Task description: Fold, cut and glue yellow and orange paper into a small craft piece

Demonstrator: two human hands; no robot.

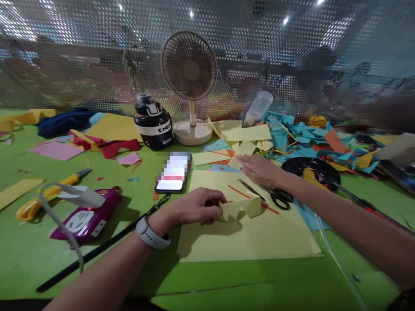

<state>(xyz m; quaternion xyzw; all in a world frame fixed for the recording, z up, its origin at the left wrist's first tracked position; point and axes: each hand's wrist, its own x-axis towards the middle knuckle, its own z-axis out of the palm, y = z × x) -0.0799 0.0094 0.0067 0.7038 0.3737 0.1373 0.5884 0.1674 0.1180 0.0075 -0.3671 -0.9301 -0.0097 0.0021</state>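
My left hand point(201, 206), with a grey wristband, pinches the left end of a small cut yellow paper piece point(251, 207) above a large pale yellow sheet point(227, 242). Farther forward and to the right, my right hand point(259, 169) lies palm down with its fingers extended over paper scraps at the sheet's far edge; a pale piece point(235, 163) shows at its fingertips. Between the hands, tweezers point(251, 189) and a thin orange strip point(270, 208) rest on the sheet. Black-handled scissors point(281, 198) lie below my right wrist, their blades partly hidden.
A phone point(173, 172) lies left of the sheet, near a purple power strip point(89, 216) and a yellow-handled tool point(48, 196). Behind stand a black bottle point(154, 125) and a fan point(193, 129). Blue scraps point(285, 134) pile up at right, beside a black round tray point(293, 166).
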